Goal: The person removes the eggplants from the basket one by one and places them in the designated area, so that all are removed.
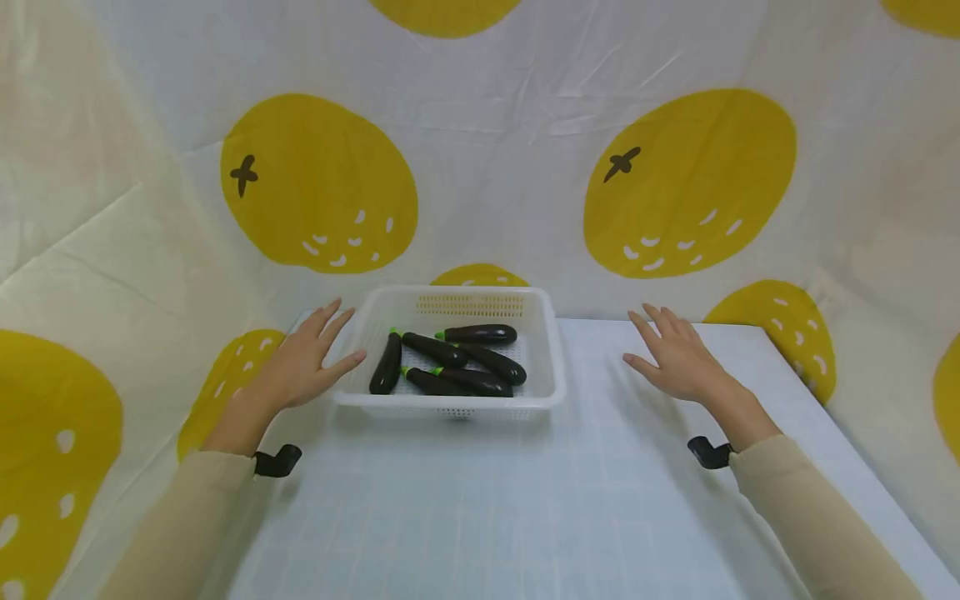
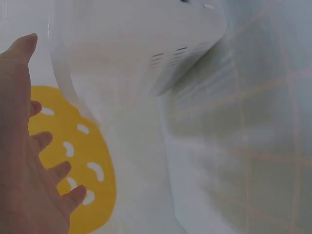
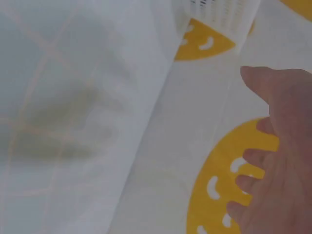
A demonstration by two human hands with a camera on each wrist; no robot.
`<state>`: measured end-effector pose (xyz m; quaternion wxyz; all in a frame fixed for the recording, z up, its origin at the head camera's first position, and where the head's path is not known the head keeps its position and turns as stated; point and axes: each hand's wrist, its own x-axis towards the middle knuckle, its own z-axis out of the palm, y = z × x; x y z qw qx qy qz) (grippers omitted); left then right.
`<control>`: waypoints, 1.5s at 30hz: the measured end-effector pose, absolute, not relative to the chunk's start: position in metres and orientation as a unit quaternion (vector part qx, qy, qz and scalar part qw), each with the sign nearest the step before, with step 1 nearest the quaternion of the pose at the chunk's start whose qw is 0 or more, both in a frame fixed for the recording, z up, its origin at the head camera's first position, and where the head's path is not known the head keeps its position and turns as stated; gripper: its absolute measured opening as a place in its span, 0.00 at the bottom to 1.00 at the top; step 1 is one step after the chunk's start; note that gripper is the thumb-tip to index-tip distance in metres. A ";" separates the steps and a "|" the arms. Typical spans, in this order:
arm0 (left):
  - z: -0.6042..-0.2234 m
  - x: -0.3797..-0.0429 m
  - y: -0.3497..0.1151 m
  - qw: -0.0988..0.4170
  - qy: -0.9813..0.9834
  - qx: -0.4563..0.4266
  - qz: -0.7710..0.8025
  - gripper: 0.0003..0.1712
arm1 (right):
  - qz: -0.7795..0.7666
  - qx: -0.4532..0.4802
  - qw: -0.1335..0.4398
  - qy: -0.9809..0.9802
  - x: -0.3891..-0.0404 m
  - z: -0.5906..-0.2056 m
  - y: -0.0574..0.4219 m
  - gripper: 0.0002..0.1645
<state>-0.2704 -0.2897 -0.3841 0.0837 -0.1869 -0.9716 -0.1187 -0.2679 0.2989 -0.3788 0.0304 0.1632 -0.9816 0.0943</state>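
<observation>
A white plastic basket (image 1: 450,402) stands toward the back of the table, with several dark eggplants (image 1: 487,360) with green stems lying inside it. My left hand (image 1: 303,358) hovers beside the basket's left side, fingers spread and holding nothing. In the left wrist view the basket's outer wall (image 2: 122,53) shows beyond the thumb of that hand (image 2: 29,146). Well to the right of the basket, my right hand (image 1: 678,354) is held over the table, its fingers spread too and nothing in its grasp. A corner of the basket (image 3: 229,19) appears above the right thumb in the right wrist view.
A pale checked cloth covers the table (image 1: 465,500). Behind and at both sides hangs a whitish curtain (image 1: 510,167) printed with large yellow fruit shapes. Black bands with small mounts (image 1: 277,461) sit on both wrists, by the beige sleeves (image 1: 187,517).
</observation>
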 end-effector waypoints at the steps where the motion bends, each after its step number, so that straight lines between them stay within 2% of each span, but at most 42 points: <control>1: -0.386 -0.269 -0.289 0.081 -0.971 -0.187 -0.128 0.50 | 0.097 0.165 0.027 -0.981 -0.266 -0.378 0.297 0.50; 6: -0.393 -0.262 -0.282 0.055 -0.969 -0.172 -0.170 0.54 | 0.120 0.179 0.020 -0.976 -0.260 -0.374 0.285 0.49; 18: -0.412 -0.253 -0.267 0.007 -0.960 -0.145 -0.239 0.62 | 0.208 0.213 0.014 -0.955 -0.262 -0.371 0.259 0.42; 32: -0.415 -0.253 -0.264 -0.019 -0.961 -0.123 -0.246 0.71 | 0.280 0.251 0.013 -0.927 -0.273 -0.379 0.216 0.36; 45: -0.420 -0.256 -0.264 -0.017 -0.960 -0.114 -0.254 0.74 | 0.290 0.282 0.006 -0.915 -0.278 -0.378 0.175 0.37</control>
